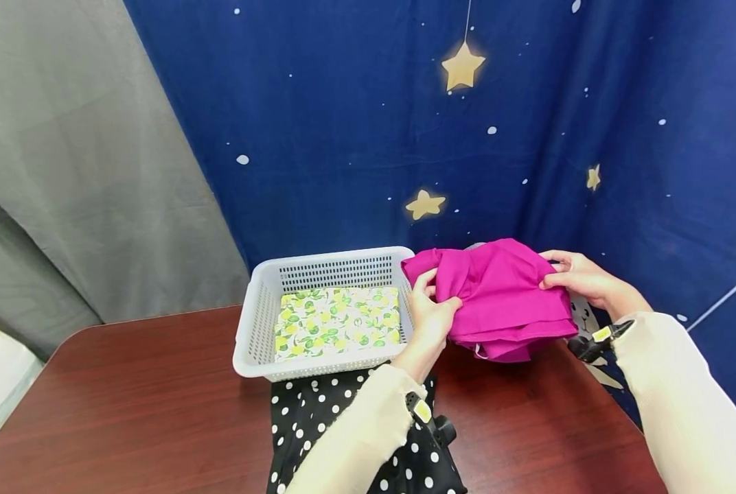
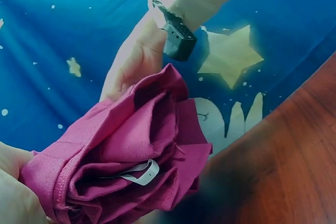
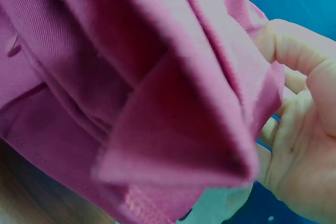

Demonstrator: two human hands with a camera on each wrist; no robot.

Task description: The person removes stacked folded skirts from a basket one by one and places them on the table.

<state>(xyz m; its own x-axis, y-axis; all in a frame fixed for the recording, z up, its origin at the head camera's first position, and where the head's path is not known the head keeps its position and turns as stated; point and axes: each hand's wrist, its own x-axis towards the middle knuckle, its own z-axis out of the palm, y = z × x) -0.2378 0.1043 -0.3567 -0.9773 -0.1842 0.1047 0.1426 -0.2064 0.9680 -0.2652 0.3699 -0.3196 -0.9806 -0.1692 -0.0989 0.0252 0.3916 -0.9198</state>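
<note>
Magenta cloth (image 1: pixel 498 291) partly hides the right fingers (image 1: pixel 558 256).

Head view looks forward-down from above; both wrist views share the magenta cloth (image 1: pixel 507 291), close up

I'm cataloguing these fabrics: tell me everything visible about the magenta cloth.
The magenta cloth is a loosely folded bundle of several layers, creased on top, with stitched seams and a fine ribbed weave that looks like twill. A narrow white strip loops out between its folds. The left hand grips its left side and the right hand its right, over the reddish-brown tabletop, right of the white basket. Whether it touches the basket's rim is unclear.
</note>
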